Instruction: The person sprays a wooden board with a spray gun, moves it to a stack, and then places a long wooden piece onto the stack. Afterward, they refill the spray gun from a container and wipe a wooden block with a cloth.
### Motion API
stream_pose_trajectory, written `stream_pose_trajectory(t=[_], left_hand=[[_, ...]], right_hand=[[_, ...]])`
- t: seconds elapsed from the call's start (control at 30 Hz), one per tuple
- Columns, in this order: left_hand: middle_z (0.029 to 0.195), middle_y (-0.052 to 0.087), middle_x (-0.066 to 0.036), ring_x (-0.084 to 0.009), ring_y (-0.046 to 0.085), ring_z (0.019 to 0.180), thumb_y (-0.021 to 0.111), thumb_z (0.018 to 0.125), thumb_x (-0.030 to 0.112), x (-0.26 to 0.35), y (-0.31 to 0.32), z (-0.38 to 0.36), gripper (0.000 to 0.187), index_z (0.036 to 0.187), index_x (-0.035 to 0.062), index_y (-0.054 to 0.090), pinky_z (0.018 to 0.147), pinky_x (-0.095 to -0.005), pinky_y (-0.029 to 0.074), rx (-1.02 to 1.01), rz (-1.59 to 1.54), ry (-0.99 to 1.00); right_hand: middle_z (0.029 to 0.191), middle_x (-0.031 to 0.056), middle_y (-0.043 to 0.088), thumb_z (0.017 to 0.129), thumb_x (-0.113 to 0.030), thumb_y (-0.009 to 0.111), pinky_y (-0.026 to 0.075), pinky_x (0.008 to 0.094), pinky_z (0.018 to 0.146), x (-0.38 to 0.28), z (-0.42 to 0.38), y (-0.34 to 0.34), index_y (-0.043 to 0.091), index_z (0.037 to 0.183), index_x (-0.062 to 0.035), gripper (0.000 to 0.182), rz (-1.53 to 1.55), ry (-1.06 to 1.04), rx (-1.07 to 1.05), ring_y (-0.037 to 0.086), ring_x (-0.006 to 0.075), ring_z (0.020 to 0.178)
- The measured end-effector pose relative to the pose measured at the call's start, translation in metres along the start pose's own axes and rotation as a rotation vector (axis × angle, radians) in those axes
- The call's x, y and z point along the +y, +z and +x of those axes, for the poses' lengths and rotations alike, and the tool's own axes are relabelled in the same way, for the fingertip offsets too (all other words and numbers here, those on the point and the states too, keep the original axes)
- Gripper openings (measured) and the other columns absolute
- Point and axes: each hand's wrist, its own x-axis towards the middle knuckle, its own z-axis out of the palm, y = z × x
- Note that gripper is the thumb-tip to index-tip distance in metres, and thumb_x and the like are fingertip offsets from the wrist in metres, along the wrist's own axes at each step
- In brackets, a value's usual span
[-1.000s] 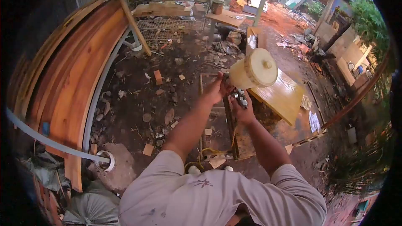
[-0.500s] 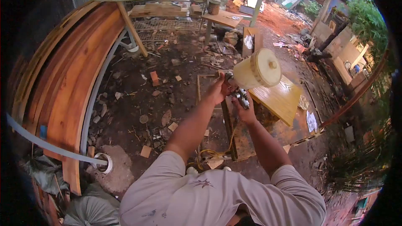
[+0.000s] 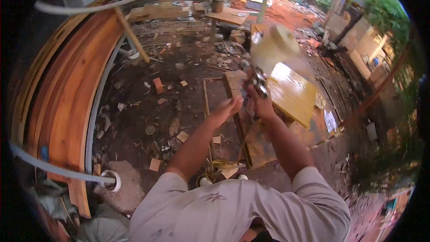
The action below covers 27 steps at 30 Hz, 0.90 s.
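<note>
My right hand (image 3: 260,103) is wrapped around the grip of a metal spray gun (image 3: 259,82). On top of the gun sits a large whitish plastic paint cup (image 3: 273,51), tilted and blurred by motion. My left hand (image 3: 227,110) is just left of the gun and lower, its fingers pointing toward it; they look loose, with nothing seen in them, though the tips are blurred. Beyond the gun, a glossy yellow-brown wood-grained panel (image 3: 291,94) lies on a worn board (image 3: 262,150). A yellowish hose (image 3: 224,163) lies near my feet.
Long wooden planks (image 3: 80,94) lean at left beside a grey pipe (image 3: 58,168). A small wooden table (image 3: 228,15) stands behind. Wood scraps and stones litter the dirt ground (image 3: 134,121). Crumpled white paper (image 3: 330,121) lies by the panel, with plants (image 3: 380,13) at far right.
My left hand has come off the spray gun and dropped lower and to the left. The gun and cup have turned in my right hand, and the whole view has shifted slightly.
</note>
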Motion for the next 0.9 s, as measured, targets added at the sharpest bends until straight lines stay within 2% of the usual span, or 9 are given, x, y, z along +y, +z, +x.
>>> stream_pose_trajectory(t=[0.13, 0.2, 0.23, 0.3, 0.37, 0.5, 0.57, 0.67, 0.9], left_hand=[[0.134, 0.047, -0.011, -0.0224, 0.045, 0.121, 0.038, 0.083, 0.071, -0.066, 0.008, -0.089, 0.089, 0.139, 0.0015, 0.035, 0.104, -0.0355, 0.033, -0.283, 0.294, -0.299], [0.136, 0.045, -0.012, -0.0236, 0.044, 0.123, 0.038, 0.08, 0.074, -0.095, 0.012, -0.126, 0.095, 0.14, 0.0001, 0.031, 0.105, -0.0356, 0.032, -0.414, 0.367, -0.416], [0.115, 0.049, -0.01, -0.0206, 0.048, 0.111, 0.039, 0.083, 0.071, -0.106, 0.016, -0.142, 0.086, 0.132, 0.0012, 0.04, 0.101, -0.0351, 0.035, -0.338, 0.289, -0.273], [0.095, 0.054, -0.008, -0.0177, 0.052, 0.098, 0.04, 0.085, 0.069, -0.107, 0.021, -0.154, 0.077, 0.124, 0.0022, 0.048, 0.097, -0.0345, 0.038, -0.27, 0.206, -0.145], [0.103, 0.056, -0.01, -0.0167, 0.054, 0.102, 0.048, 0.082, 0.068, -0.1, 0.024, -0.156, 0.086, 0.136, 0.0022, 0.038, 0.094, -0.0326, 0.04, -0.179, 0.159, -0.087], [0.101, 0.058, -0.008, -0.0161, 0.057, 0.098, 0.053, 0.081, 0.065, -0.109, 0.01, -0.161, 0.081, 0.133, 0.0037, 0.042, 0.089, -0.0327, 0.044, -0.342, 0.066, -0.284], [0.09, 0.058, -0.004, -0.0141, 0.057, 0.085, 0.056, 0.086, 0.055, -0.091, 0.026, -0.179, 0.069, 0.131, 0.0053, 0.044, 0.08, -0.0316, 0.047, -0.149, -0.236, -0.39], [0.083, 0.055, 0.001, -0.0129, 0.054, 0.076, 0.057, 0.089, 0.047, -0.068, 0.029, -0.181, 0.059, 0.13, 0.0061, 0.045, 0.07, -0.03, 0.047, -0.014, -0.443, -0.33], [0.083, 0.051, 0.003, -0.008, 0.049, 0.071, 0.056, 0.09, 0.044, -0.034, 0.054, -0.147, 0.06, 0.133, 0.0051, 0.042, 0.062, -0.0226, 0.041, 0.061, -0.352, -0.247]], right_hand=[[0.091, 0.0026, 0.064, 0.091, -0.022, 0.06, 0.047, 0.0302, 0.069, -0.027, 0.074, -0.026, 0.062, 0.101, -0.0032, 0.021, 0.015, -0.055, 0.12, 0.058, 0.0127, 0.082], [0.082, 0.003, 0.064, 0.089, -0.022, 0.062, 0.047, 0.0295, 0.067, -0.04, 0.119, -0.055, 0.064, 0.095, -0.0017, 0.021, -0.262, -0.019, 0.224, 0.06, 0.0146, 0.077], [0.079, 0.0047, 0.064, 0.088, -0.023, 0.063, 0.048, 0.0295, 0.064, -0.047, 0.136, -0.069, 0.064, 0.092, -0.0011, 0.022, -0.31, 0.007, 0.279, 0.06, 0.0158, 0.071], [0.075, 0.0081, 0.063, 0.085, -0.023, 0.064, 0.049, 0.0301, 0.057, -0.036, 0.196, -0.111, 0.064, 0.088, 0.0002, 0.024, -0.367, 0.105, 0.355, 0.059, 0.0183, 0.061], [0.074, 0.0097, 0.062, 0.084, -0.024, 0.064, 0.049, 0.0305, 0.053, -0.022, 0.221, -0.14, 0.063, 0.087, 0.0008, 0.025, -0.381, 0.18, 0.386, 0.058, 0.0195, 0.058], [0.066, 0.0105, 0.057, 0.084, -0.023, 0.062, 0.048, 0.0339, 0.046, -0.074, 0.202, -0.136, 0.06, 0.085, -0.0015, 0.022, -0.272, 0.218, 0.301, 0.057, 0.0216, 0.054], [0.065, 0.0108, 0.057, 0.086, -0.026, 0.06, 0.046, 0.0354, 0.042, -0.071, 0.209, -0.154, 0.058, 0.086, -0.0038, 0.022, -0.291, 0.344, 0.263, 0.056, 0.0218, 0.051], [0.066, 0.0102, 0.058, 0.087, -0.028, 0.059, 0.046, 0.0361, 0.042, -0.043, 0.235, -0.188, 0.058, 0.089, -0.0043, 0.024, -0.295, 0.409, 0.257, 0.056, 0.0216, 0.051], [0.069, 0.0106, 0.06, 0.089, -0.025, 0.056, 0.051, 0.038, 0.046, -0.034, 0.239, -0.217, 0.057, 0.095, -0.003, 0.023, -0.166, 0.423, 0.157, 0.062, 0.022, 0.058]])
